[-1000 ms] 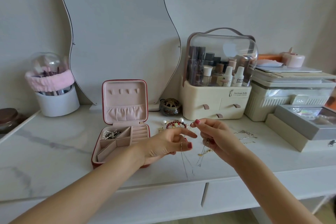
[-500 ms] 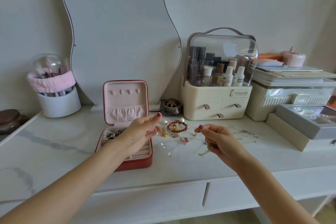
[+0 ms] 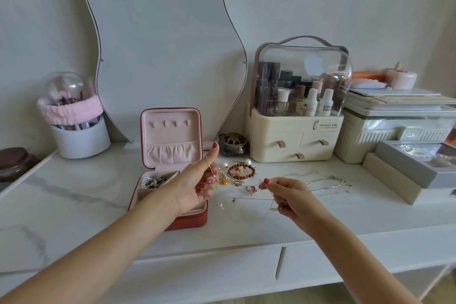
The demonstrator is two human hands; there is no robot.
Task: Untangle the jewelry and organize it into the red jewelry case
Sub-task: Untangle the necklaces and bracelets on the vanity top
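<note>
The red jewelry case [image 3: 190, 220] stands open on the white marble vanity, its pink lid upright and dark jewelry [image 3: 154, 181] in its back-left compartment. My left hand [image 3: 197, 182] hovers over the case's right side, thumb up, fingers curled on one end of a thin chain [image 3: 212, 170]. My right hand [image 3: 288, 196] pinches the chain's other end to the right. Between the hands lies a pile of loose jewelry with a red bead bracelet [image 3: 241, 171], pearls and gold charms. Several silver chains [image 3: 328, 184] lie stretched out at the right.
A wavy mirror [image 3: 162, 49] leans against the wall behind the case. A cream cosmetics organizer [image 3: 296, 136] stands back right, a small brass pot [image 3: 233, 144] beside it. Grey and cream boxes [image 3: 407, 168] crowd the far right; a brush holder [image 3: 79, 136] sits back left.
My left hand has moved left from the middle to over the case, drawing the thin chain out between both hands. The right hand stayed near the pile.
</note>
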